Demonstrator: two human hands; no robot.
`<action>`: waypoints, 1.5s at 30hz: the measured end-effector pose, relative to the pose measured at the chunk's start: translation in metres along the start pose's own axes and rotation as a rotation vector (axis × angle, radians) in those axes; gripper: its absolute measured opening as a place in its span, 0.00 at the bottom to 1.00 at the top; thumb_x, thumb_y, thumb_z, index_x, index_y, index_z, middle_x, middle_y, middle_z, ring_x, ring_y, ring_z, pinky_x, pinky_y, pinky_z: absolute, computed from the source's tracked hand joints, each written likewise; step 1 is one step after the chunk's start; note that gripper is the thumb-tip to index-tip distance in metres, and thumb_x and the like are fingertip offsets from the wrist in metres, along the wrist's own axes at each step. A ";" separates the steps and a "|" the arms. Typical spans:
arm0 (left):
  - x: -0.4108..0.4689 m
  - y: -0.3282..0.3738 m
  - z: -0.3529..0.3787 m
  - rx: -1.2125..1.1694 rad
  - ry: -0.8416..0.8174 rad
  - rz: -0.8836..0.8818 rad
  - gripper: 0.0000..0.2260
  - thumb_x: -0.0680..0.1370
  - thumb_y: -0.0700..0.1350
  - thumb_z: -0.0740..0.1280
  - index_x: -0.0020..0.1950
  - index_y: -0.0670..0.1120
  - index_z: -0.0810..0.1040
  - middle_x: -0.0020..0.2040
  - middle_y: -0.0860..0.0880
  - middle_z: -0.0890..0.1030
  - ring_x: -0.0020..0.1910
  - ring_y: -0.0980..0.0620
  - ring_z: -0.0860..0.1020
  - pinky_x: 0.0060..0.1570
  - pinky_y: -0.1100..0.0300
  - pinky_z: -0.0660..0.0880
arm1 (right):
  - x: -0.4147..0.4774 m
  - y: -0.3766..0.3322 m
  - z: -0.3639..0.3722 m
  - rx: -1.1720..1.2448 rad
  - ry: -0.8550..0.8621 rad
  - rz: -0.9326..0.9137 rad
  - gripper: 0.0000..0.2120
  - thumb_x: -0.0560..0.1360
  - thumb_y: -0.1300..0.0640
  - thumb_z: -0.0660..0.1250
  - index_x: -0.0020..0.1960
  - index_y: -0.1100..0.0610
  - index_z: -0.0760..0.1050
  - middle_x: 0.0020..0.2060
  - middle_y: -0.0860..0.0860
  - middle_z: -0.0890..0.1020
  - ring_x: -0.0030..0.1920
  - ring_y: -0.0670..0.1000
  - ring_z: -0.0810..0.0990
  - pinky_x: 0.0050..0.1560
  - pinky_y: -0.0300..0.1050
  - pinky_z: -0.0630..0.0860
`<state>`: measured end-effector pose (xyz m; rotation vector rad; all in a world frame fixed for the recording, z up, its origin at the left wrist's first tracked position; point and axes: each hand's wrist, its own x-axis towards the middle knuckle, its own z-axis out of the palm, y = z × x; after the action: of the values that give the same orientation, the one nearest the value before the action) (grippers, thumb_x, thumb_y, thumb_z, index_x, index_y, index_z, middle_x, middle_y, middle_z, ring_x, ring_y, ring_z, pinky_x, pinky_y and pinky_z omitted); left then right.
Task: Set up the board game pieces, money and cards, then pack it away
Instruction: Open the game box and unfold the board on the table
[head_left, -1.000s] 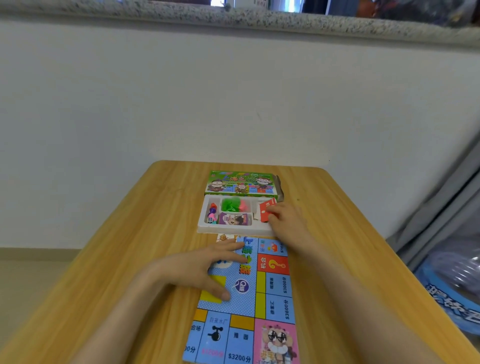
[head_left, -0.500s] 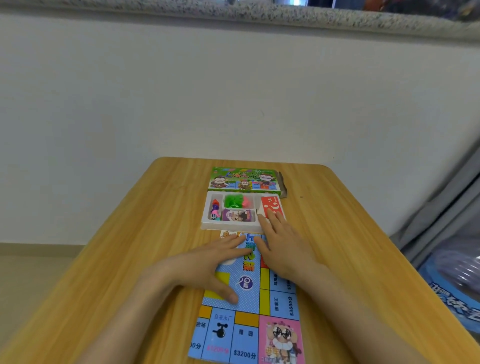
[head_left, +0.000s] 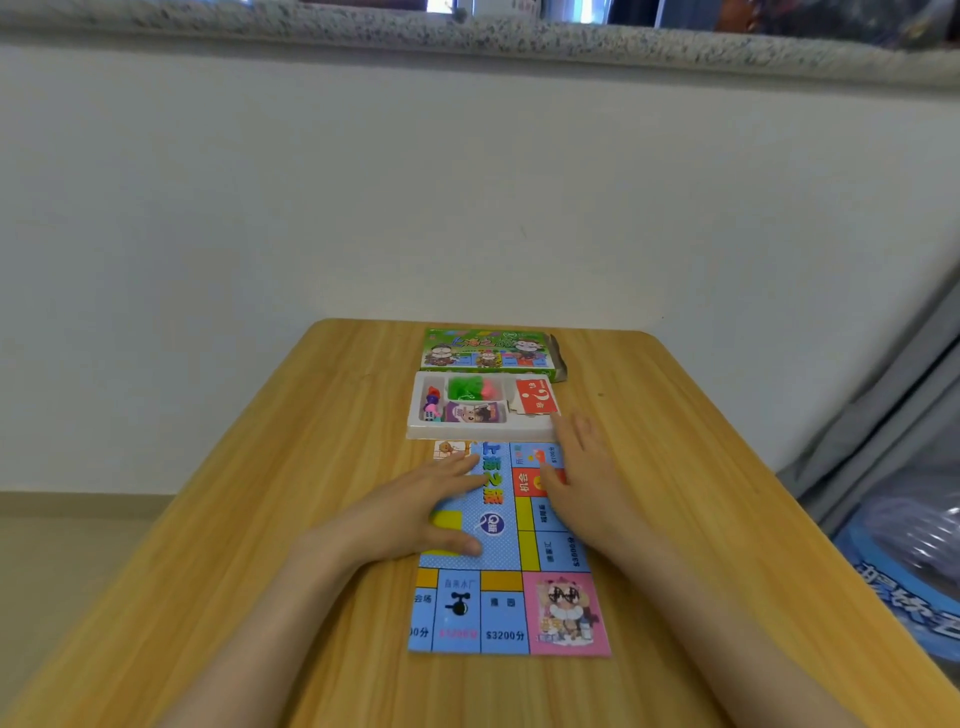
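Observation:
A folded blue game board (head_left: 506, 608) lies lengthwise on the wooden table (head_left: 270, 493). My left hand (head_left: 410, 514) rests flat on the board's left side, fingers straight. My right hand (head_left: 587, 483) lies flat on its right edge, fingertips near the white tray (head_left: 483, 430). The tray holds red cards (head_left: 536, 397), green and pink pieces (head_left: 470, 388), small tokens with a die (head_left: 430, 404) and a purple card pack (head_left: 477, 413). Behind the tray stands the green game box (head_left: 485, 349).
A white wall rises right behind the table's far edge. To the right of the table hang grey fabric (head_left: 878, 415) and a blue printed plastic bag (head_left: 914, 587). Bare wood lies on both sides of the board.
My right hand let go of the red cards in the tray and drew back onto the board's right side. My left hand stayed on the board.

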<state>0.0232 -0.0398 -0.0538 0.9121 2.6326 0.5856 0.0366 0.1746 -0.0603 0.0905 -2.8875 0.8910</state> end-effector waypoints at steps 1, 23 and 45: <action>0.000 0.002 -0.001 -0.001 -0.003 -0.006 0.42 0.68 0.67 0.62 0.77 0.55 0.52 0.78 0.58 0.47 0.73 0.65 0.43 0.67 0.69 0.45 | -0.010 0.000 -0.002 0.038 0.003 0.022 0.23 0.81 0.55 0.56 0.74 0.54 0.56 0.74 0.53 0.59 0.74 0.52 0.57 0.70 0.44 0.60; -0.004 0.019 0.008 -0.147 0.128 -0.106 0.31 0.76 0.54 0.68 0.76 0.51 0.61 0.76 0.56 0.58 0.73 0.58 0.61 0.67 0.66 0.61 | -0.036 -0.006 -0.026 1.409 0.148 0.336 0.14 0.78 0.63 0.58 0.63 0.64 0.68 0.56 0.57 0.77 0.57 0.54 0.77 0.54 0.45 0.76; 0.009 0.063 0.024 -1.207 0.280 -0.061 0.24 0.76 0.59 0.61 0.69 0.50 0.70 0.60 0.46 0.80 0.57 0.51 0.80 0.61 0.53 0.75 | -0.046 -0.021 -0.002 1.071 -0.169 -0.136 0.28 0.69 0.53 0.71 0.67 0.49 0.68 0.62 0.42 0.77 0.64 0.46 0.75 0.63 0.48 0.74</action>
<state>0.0588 0.0179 -0.0470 0.3446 1.8537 2.0297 0.0841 0.1594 -0.0523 0.4496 -2.1274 2.3291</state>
